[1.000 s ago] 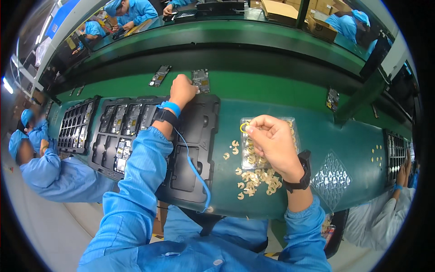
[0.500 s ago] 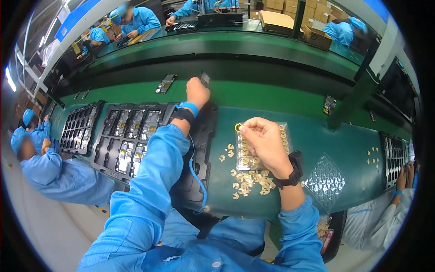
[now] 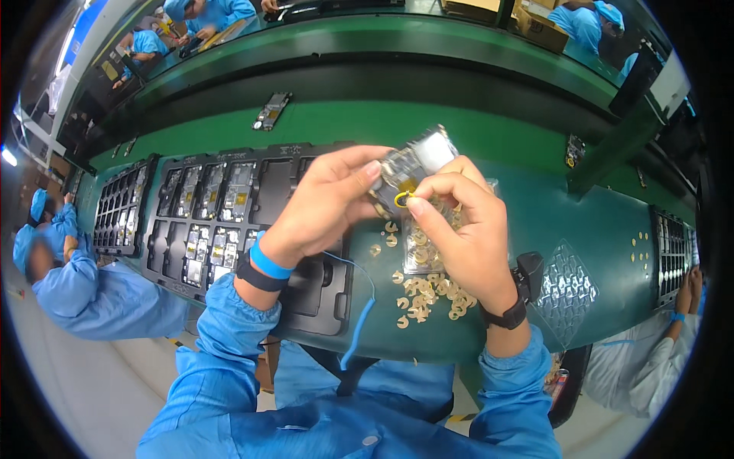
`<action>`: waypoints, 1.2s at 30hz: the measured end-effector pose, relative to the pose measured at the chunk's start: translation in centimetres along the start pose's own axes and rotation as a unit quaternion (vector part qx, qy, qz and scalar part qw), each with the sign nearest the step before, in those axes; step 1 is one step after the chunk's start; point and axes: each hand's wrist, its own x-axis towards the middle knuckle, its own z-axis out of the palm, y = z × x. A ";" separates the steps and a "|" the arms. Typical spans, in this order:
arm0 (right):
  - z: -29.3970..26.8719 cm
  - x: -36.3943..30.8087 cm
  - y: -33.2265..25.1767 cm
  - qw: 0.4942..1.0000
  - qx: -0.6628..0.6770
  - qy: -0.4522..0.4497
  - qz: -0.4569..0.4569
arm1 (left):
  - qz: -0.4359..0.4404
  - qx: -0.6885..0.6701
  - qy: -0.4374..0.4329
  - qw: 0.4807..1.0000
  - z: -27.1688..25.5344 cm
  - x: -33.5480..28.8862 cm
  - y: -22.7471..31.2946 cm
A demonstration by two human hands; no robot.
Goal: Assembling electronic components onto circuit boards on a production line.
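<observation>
My left hand (image 3: pixel 325 195) grips a dark circuit board (image 3: pixel 405 162) by its left edge, tilted above the bench. Close against the board's lower part, my right hand (image 3: pixel 466 229) pinches a small yellow-rimmed ring (image 3: pixel 400 200) between thumb and index finger. Whether the ring touches the board I cannot tell. Underneath my right hand lies a clear blister tray (image 3: pixel 417 264) of round gold parts, partly hidden by it. Several loose C-shaped gold pieces (image 3: pixel 427 297) are scattered just in front of that tray.
A black compartment tray (image 3: pixel 271 187) holding several boards lies left. A blue wrist cord (image 3: pixel 359 325) hangs over the bench edge. Another board (image 3: pixel 271 111) rests on the green belt (image 3: pixel 344 126). An empty clear blister sheet (image 3: pixel 566 294) lies right. Co-workers sit on both sides and opposite.
My left hand has come back from the belt with the circuit board, toward my right hand. The yellow-rimmed ring, still pinched in my right hand, is now at the board.
</observation>
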 end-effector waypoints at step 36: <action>0.6 -0.6 0.2 0.994 -0.104 0.004 0.021 | -0.017 -0.020 -0.062 0.998 1.1 -1.6 -1.6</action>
